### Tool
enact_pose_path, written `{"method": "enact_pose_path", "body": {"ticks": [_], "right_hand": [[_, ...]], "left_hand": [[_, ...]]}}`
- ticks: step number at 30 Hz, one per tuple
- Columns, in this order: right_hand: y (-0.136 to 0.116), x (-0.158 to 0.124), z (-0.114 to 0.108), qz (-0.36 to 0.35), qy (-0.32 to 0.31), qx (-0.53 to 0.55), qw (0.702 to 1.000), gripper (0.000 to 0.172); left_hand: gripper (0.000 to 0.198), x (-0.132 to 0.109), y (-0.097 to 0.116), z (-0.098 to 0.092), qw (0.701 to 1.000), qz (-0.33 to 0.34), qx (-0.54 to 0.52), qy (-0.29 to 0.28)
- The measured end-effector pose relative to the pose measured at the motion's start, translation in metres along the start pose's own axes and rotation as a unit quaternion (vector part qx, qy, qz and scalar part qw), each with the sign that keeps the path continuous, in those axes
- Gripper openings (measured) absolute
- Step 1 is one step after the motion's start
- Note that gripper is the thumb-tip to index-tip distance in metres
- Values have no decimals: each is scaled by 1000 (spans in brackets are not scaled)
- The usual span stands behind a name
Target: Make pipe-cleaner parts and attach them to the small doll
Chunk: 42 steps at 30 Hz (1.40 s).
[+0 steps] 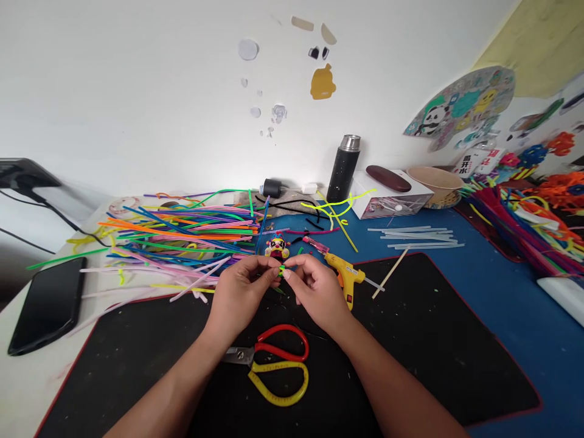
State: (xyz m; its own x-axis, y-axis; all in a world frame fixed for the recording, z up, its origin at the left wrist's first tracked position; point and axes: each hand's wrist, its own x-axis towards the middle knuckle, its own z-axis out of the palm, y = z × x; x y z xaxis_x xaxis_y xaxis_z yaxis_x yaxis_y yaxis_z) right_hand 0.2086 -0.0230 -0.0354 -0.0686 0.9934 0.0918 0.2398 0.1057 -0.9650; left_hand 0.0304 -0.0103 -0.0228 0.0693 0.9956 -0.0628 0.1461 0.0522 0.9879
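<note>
My left hand (246, 286) and my right hand (314, 286) meet above the black mat, each closed in a pinch. Between their fingertips is a small bright green and yellow piece (281, 270), apparently bent pipe cleaner; the fingers cover most of it. Just behind it stands a small colourful figurine (277, 246) with a blue and red top. A yellow glue gun (347, 277) lies to the right of my right hand, a glue stick in its rear end. Nearer to me, scissors (280, 365) with one red and one yellow handle lie on the mat.
Many coloured pipe cleaners (182, 231) are heaped at left, beside a black phone (48, 304). At the back stand a black thermos (343, 169) and a white box (392, 198). Clear glue sticks (420, 234) and a thin wooden stick (391, 272) lie right; more pipe cleaners (515, 237) beyond.
</note>
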Motion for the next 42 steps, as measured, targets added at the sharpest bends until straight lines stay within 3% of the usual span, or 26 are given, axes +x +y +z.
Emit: {"method": "enact_pose_path", "body": {"ticks": [4,13,20,27,34,42], "right_hand": [[-1,-1,1,-39,17,-83,996,13],[-6,-1,0,-68,35,-112,991,11],[-1,0,-1,-53,54,-87,993,10],[-6,-2,-5,-40,41,-61,997,14],[-10,-2,-6,-17,26,-14,999,13],[-10,-2,-7,0,-1,26,1000,14]], "left_hand": [[31,0,1,2,1000,2,11,-11],[24,-3,6,4,999,10,-15,-36],[45,3,8,1,982,-63,-161,-79],[50,6,13,-6,952,-149,-242,-116],[36,5,11,-6,929,-172,-289,-152],[36,4,12,-4,909,-190,-327,-174]]}}
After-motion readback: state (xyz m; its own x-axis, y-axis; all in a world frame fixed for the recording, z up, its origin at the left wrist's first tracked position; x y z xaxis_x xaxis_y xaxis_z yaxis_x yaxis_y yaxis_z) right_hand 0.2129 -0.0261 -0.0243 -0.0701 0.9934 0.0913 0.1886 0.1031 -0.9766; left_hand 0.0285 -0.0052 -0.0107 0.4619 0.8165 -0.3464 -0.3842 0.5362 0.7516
